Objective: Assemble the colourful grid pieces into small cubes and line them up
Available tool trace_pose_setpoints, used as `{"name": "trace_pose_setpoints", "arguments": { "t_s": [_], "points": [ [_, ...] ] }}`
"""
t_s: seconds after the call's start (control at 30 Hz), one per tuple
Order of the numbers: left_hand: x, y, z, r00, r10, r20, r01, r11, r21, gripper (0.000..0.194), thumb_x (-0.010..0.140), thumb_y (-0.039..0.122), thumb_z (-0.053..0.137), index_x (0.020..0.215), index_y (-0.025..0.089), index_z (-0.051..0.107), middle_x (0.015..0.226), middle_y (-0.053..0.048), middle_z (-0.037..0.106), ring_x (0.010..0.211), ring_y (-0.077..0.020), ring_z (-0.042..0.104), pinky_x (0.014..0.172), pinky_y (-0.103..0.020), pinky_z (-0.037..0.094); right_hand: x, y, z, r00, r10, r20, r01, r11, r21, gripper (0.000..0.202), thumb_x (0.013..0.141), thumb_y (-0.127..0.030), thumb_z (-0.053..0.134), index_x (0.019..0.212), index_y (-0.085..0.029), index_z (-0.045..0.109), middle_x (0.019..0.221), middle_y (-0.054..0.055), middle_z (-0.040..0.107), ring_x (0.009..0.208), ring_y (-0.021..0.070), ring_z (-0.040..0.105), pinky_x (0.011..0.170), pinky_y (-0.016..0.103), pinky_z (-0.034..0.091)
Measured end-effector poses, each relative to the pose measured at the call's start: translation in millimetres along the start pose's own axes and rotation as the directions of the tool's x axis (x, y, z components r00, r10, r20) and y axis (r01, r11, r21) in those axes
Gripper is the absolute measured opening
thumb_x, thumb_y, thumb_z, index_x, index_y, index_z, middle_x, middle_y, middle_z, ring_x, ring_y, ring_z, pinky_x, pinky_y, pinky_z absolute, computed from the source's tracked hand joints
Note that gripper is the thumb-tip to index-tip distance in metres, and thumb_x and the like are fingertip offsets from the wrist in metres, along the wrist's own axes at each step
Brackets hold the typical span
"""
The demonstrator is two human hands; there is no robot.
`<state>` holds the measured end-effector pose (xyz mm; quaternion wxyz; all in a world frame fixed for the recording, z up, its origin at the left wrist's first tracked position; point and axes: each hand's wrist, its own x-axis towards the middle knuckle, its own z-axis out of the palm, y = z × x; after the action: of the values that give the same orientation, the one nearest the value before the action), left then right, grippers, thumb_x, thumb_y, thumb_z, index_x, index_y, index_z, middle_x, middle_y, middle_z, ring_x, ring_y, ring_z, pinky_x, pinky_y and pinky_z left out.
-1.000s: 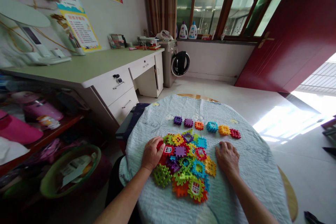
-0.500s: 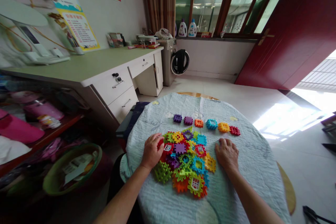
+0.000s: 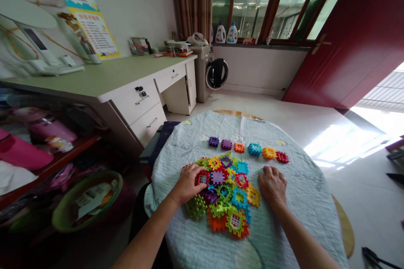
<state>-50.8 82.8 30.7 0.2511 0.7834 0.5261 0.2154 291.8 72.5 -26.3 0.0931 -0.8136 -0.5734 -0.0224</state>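
My left hand [image 3: 189,183] is at the left side of a heap of colourful interlocking plastic blocks. Its thumb and fingers close round the edge of a red block [image 3: 202,179] with a white window grid. On the cloth right of the heap, my right hand [image 3: 273,185] lies palm down and holds nothing. Nearby in the heap are a purple block [image 3: 217,177], a blue block [image 3: 239,198], a yellow block [image 3: 253,195] and a lime green block [image 3: 235,221]. Beyond the heap runs a row of blocks, among them a blue one [image 3: 254,149] and a red one [image 3: 282,157].
A pale blue cloth [image 3: 303,218] covers the round table. To the left stand a desk [image 3: 126,75] with drawers, a shelf with pink bottles and a green-rimmed bin [image 3: 58,218]. A washing machine [image 3: 203,71] with its door open is at the back.
My left hand has moved a little to the right, from the heap's left edge onto the red window block. My right hand has stayed in place.
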Motion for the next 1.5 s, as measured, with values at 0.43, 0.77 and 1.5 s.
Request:
{"name": "trace_pose_setpoints", "arguments": {
  "t_s": [0.43,0.77,1.5],
  "points": [
    [-7.3,-10.8,-0.5,0.948,-0.181,-0.262,0.107,0.956,-0.272,0.011,0.078,0.026,0.059,0.086,0.020,0.062,0.088,-0.003,0.061,0.083,-0.0175,0.060,0.081,-0.032,0.049,-1.1,-1.7,-3.6,1.000,0.006,0.008,-0.006,1.000,0.003,0.032,0.093,-0.035,0.042,0.116,-0.020,0.057,0.121,0.010,0.057,0.109,0.0266,0.051,0.092,0.039,0.035],
    [-1.9,-47.6,-14.3,0.683,-0.528,-0.505,0.253,0.819,-0.515,0.035,0.074,0.035,0.059,0.105,0.019,0.059,0.083,-0.001,0.063,0.066,-0.0154,0.062,0.067,-0.029,0.053,-0.7,0.1,-1.2,1.000,-0.004,-0.002,0.004,1.000,0.001,0.033,0.094,-0.037,0.040,0.117,-0.020,0.058,0.120,0.010,0.057,0.108,0.0262,0.051,0.092,0.039,0.035],
    [-6.4,-58.1,-31.8,0.924,-0.324,-0.201,0.377,0.854,0.359,0.052,0.079,0.016,0.054,0.131,0.020,0.050,0.120,-0.014,0.060,0.111,-0.0269,0.056,0.098,-0.041,0.041,1.3,2.2,1.9,1.000,-0.001,0.010,0.001,1.000,-0.016,0.034,0.092,-0.036,0.043,0.118,-0.019,0.057,0.121,0.011,0.057,0.109,0.0267,0.050,0.092,0.039,0.035]
  ]
}}
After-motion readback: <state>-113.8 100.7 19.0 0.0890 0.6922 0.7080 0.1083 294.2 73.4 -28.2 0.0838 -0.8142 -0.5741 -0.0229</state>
